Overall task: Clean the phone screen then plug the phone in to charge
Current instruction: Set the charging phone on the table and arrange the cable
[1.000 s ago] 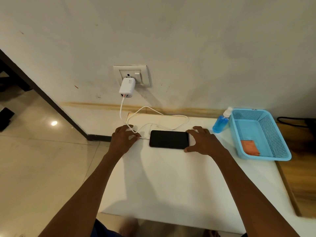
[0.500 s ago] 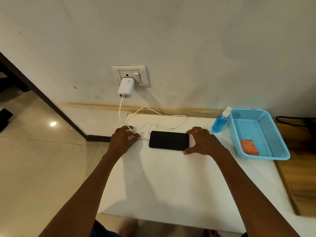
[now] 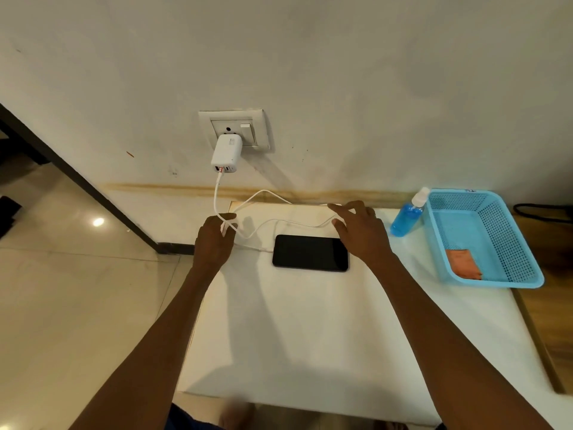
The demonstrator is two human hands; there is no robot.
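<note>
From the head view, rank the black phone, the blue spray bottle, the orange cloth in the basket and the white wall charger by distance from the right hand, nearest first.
1. Black phone: just left of and below the right hand.
2. Blue spray bottle: to the hand's right, by the basket.
3. Orange cloth: farther right, inside the blue plastic basket.
4. White wall charger: up on the wall, to the left.

Black phone (image 3: 310,252) flat on white table (image 3: 294,330), screen dark, up. White cable (image 3: 266,218) plugged into its left end. Cable loops back to white charger (image 3: 226,154) in wall socket (image 3: 234,128).
</note>
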